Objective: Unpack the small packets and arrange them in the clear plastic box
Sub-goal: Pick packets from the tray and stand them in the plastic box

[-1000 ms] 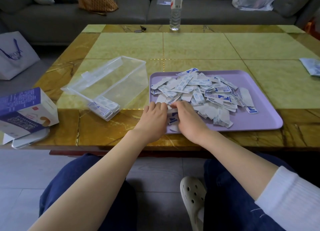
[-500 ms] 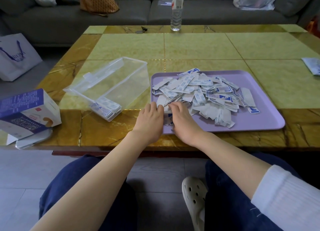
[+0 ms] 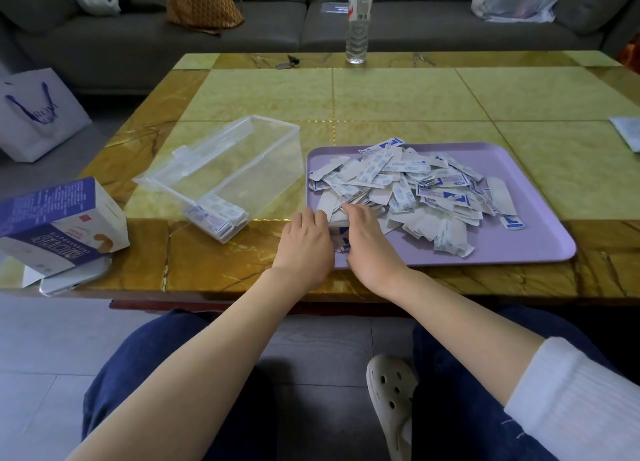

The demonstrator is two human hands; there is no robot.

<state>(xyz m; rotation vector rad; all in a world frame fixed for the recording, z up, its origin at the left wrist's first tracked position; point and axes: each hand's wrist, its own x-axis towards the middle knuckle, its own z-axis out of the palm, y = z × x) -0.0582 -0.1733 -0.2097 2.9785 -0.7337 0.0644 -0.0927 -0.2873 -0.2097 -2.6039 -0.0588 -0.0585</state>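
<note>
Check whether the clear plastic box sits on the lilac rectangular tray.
No, the clear plastic box lies on the yellow marble table, left of the lilac rectangular tray.

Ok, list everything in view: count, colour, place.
table: one, yellow-brown marble pattern, centre
tray: one, lilac, table's near right
small packets: many, white and blue, heaped on tray
clear plastic box: one, transparent, left of tray, few packets inside
carton: one, purple and white, table's left edge
water bottle: one, clear, table's far edge
sofa: one, grey, behind table
left hand, right hand: one each, tray's near-left corner, curled over packets
</note>
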